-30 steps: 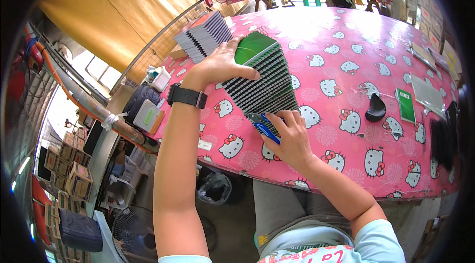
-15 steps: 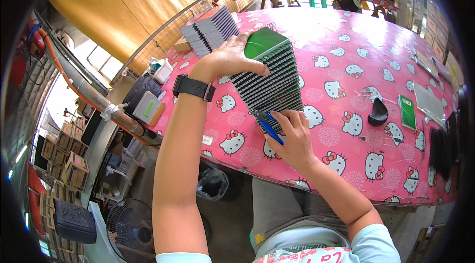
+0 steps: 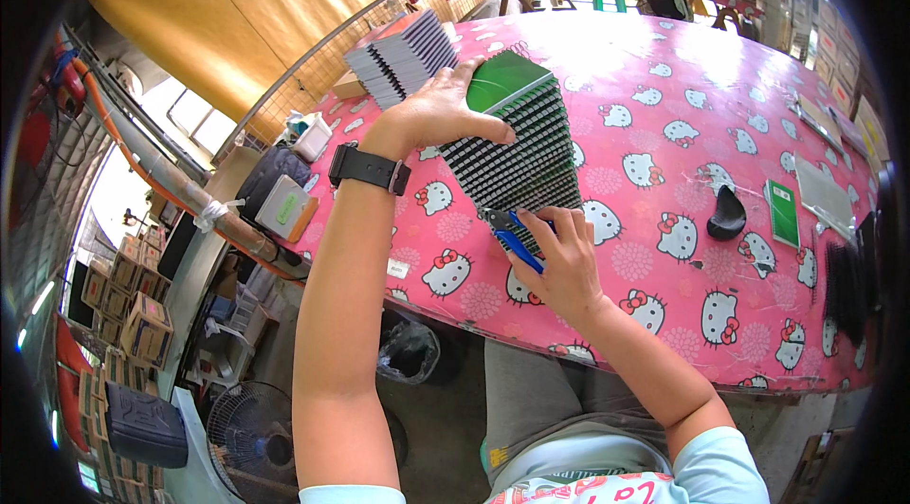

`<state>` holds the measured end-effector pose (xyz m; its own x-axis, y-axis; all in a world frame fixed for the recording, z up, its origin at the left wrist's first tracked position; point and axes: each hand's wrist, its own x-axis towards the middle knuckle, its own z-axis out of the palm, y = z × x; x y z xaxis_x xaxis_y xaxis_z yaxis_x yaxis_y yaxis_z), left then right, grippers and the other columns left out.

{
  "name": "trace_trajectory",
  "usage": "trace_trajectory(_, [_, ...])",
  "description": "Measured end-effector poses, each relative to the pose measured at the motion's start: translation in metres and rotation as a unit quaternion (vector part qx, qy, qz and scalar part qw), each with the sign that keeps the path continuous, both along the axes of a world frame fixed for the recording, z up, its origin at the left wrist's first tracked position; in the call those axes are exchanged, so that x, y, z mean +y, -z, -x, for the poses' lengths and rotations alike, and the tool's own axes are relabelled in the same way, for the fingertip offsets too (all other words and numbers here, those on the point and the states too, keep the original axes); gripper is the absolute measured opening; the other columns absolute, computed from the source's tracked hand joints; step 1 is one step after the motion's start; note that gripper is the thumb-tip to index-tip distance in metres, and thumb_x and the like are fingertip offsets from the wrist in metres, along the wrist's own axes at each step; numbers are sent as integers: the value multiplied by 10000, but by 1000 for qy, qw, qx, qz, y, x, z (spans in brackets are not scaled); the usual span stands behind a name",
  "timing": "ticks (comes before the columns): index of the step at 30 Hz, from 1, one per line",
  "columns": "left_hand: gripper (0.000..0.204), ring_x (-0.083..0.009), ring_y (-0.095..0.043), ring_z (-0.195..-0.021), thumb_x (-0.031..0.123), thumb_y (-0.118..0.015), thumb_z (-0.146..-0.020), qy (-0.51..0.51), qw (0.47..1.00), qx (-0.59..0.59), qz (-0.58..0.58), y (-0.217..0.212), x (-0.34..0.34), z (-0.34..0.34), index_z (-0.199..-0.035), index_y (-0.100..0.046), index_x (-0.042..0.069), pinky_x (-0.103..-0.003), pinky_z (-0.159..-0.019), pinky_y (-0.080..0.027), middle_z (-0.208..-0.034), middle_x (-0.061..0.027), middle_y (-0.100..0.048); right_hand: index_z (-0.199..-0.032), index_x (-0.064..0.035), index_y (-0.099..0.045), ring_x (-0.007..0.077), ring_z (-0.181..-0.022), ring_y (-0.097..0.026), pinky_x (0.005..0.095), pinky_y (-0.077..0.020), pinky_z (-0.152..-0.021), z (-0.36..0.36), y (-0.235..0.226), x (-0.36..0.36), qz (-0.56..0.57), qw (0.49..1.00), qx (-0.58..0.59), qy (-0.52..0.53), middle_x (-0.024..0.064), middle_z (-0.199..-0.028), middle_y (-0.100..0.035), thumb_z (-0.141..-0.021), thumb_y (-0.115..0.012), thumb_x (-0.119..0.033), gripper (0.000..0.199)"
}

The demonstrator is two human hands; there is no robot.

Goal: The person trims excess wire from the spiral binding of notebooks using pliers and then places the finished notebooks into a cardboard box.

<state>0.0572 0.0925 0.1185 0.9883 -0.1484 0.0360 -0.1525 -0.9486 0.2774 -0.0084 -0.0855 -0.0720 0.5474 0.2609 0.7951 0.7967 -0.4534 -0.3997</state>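
A tall stack of green spiral notebooks [image 3: 512, 85] stands on the pink table, its black wire-bound edges facing me. My left hand [image 3: 445, 115], a dark watch on its wrist, steadies the top of the stack, thumb against the bound edges and fingers over the far side. Low on the stack, my right hand [image 3: 567, 253] holds blue-handled pliers [image 3: 518, 246]. Their metal jaws lie at the left corner of the bindings near the bottom. Whether they grip a wire is too small to tell.
A second stack of notebooks [image 3: 403, 58] stands just behind my left hand. To the right lie a black curved object [image 3: 726, 214], a green notebook [image 3: 782, 213] and a bundle of black binding wires [image 3: 844, 291]. A bin [image 3: 408, 352] sits below the table edge.
The pliers have shifted very slightly and their handles look a little closer together. Both hands keep nearly the same places, and the stack stays put.
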Motion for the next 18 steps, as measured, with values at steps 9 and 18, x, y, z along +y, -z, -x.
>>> trace_trajectory(9, [1210, -383, -356, -1298, 619, -736, -480, 1, 1000, -25, 2, 3, 0, -1, -1430, -261, 39, -400, -1066, -312, -1361, -265, -378, -1024, 51, -575, 162, -776, -611, 304, -485, -690, -11, -20, -19, -244, 592, 660, -394, 96, -898, -652, -859, -632, -235, 335])
trace_trajectory(18, [1008, -305, -319, -1340, 763, -459, -771, 31, 991, 46, 126, -31, -6, -10, -1410, -318, -3, -344, -1092, -258, -1413, -235, -362, -1162, -102, -568, 310, -947, -490, 428, -416, -827, 0, 6, -17, -18, 995, 80, -65, 118, -1016, -532, -724, -709, -254, 484])
